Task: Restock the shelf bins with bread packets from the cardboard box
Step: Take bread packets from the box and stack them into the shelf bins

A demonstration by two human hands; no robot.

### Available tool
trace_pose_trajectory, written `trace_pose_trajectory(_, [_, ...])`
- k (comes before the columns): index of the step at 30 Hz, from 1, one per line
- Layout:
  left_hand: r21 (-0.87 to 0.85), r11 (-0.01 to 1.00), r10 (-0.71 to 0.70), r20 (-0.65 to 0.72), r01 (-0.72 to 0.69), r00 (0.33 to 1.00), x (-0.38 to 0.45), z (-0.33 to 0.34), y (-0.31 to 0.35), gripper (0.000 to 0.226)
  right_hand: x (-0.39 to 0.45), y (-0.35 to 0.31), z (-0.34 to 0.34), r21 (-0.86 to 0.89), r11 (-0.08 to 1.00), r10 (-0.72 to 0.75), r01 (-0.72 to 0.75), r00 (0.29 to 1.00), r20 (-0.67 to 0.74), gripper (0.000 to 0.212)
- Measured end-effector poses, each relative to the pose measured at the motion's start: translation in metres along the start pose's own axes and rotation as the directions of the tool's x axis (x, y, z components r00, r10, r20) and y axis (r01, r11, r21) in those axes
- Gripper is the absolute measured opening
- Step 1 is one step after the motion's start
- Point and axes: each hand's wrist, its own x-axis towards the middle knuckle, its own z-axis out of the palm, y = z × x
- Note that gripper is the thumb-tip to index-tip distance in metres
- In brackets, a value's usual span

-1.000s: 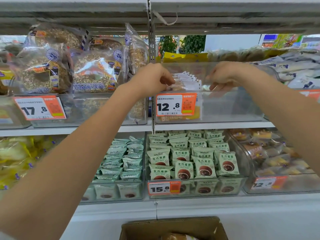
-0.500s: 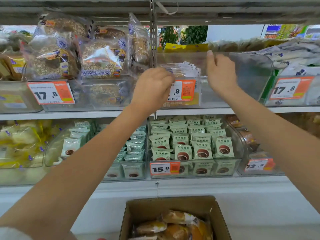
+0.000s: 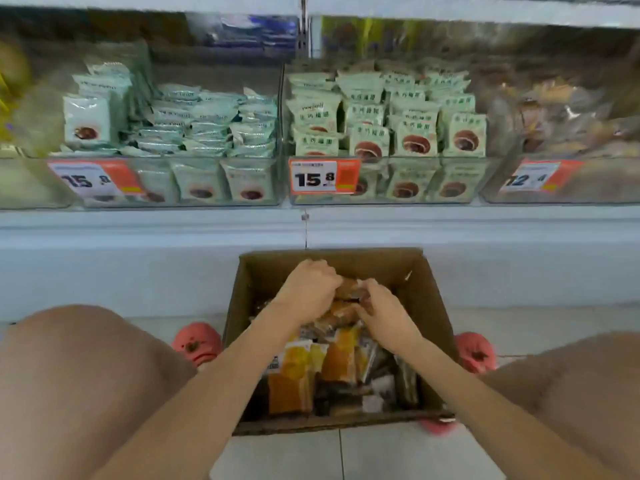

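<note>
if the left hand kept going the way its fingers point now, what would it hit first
The left hand curls down over the bread packets in the cardboard box, so it likely meets those packets first; it may already touch them, depth is unclear.

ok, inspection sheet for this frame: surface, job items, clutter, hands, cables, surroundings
Surface: tiled floor; the box stands on it.
Job's things: open cardboard box holding bread packets; clear shelf bins above it.
Clutter: nothing seen.
Hands: left hand and right hand inside the box, fingers curled on a packet at the top of the pile.
Cables: nothing seen.
Surroundings: green packets fill two bins; price tag reads 15.8; knees and pink shoes flank the box.
</note>
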Motion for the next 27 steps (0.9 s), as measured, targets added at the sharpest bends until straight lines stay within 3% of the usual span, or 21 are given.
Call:
trace_pose_trajectory(2, [-0.044, 0.995, -0.082, 0.135, 0.089, 0.987, -0.016, 0.043, 0.003, 0.024, -0.003, 0.022, 0.033, -0.140, 0.985, 0.124, -0.099, 0.976, 0.177, 0.061])
trace_pose_trajectory(4, [-0.109, 0.975, -0.158, 0.261, 0.192, 0.952, -0.029, 0.076, 0.000, 0.024, -0.005, 0.027, 0.057, -0.210, 0.969, 0.189, -0.133, 0.943, 0.275, 0.061])
trace_pose_trajectory(8, [-0.281, 0.826, -0.325, 0.471, 0.489, 0.820, -0.050, 0.104, -0.020, 0.023, -0.010, 0.012, 0.090, 0.141, 0.929, 0.244, -0.343, 0.852, 0.463, 0.035])
trace_pose_trajectory(12, [-0.499, 0.646, -0.247, 0.578, 0.577, 0.778, -0.058, 0.107, -0.035, 0.025, -0.010, -0.001, 0.113, 0.158, 0.953, 0.134, -0.258, 0.827, 0.546, 0.055])
trace_pose_trajectory(14, [-0.533, 0.606, -0.199, 0.617, 0.591, 0.761, -0.064, 0.105, -0.039, 0.029, -0.007, -0.008, 0.119, 0.222, 0.947, 0.087, -0.233, 0.849, 0.521, 0.055])
trace_pose_trajectory(17, [-0.497, 0.661, -0.169, 0.632, 0.563, 0.757, -0.074, 0.107, -0.043, 0.039, 0.000, -0.019, 0.117, 0.294, 0.936, 0.072, -0.193, 0.923, 0.377, 0.035])
trace_pose_trajectory(19, [-0.486, 0.672, -0.182, 0.622, 0.558, 0.761, -0.079, 0.108, -0.041, 0.035, 0.002, -0.023, 0.116, 0.285, 0.949, 0.032, -0.135, 0.941, 0.337, 0.021])
trace_pose_trajectory(22, [-0.553, 0.600, -0.238, 0.566, 0.578, 0.789, -0.083, 0.103, -0.038, 0.025, -0.002, -0.026, 0.113, 0.295, 0.954, -0.045, -0.053, 0.949, 0.313, 0.012])
trace_pose_trajectory(24, [-0.639, 0.500, -0.307, 0.500, 0.585, 0.810, -0.084, 0.096, -0.040, 0.035, -0.003, -0.027, 0.099, 0.317, 0.947, -0.038, -0.042, 0.970, 0.241, 0.013])
trace_pose_trajectory(26, [-0.760, 0.280, -0.393, 0.467, 0.587, 0.792, -0.082, 0.079, -0.041, 0.067, -0.007, -0.025, 0.075, 0.425, 0.897, 0.067, -0.120, 0.988, 0.138, 0.016])
trace_pose_trajectory(27, [-0.809, 0.139, -0.431, 0.469, 0.571, 0.771, -0.080, 0.068, -0.040, 0.082, -0.010, -0.023, 0.063, 0.550, 0.818, 0.143, -0.167, 0.986, 0.087, 0.016])
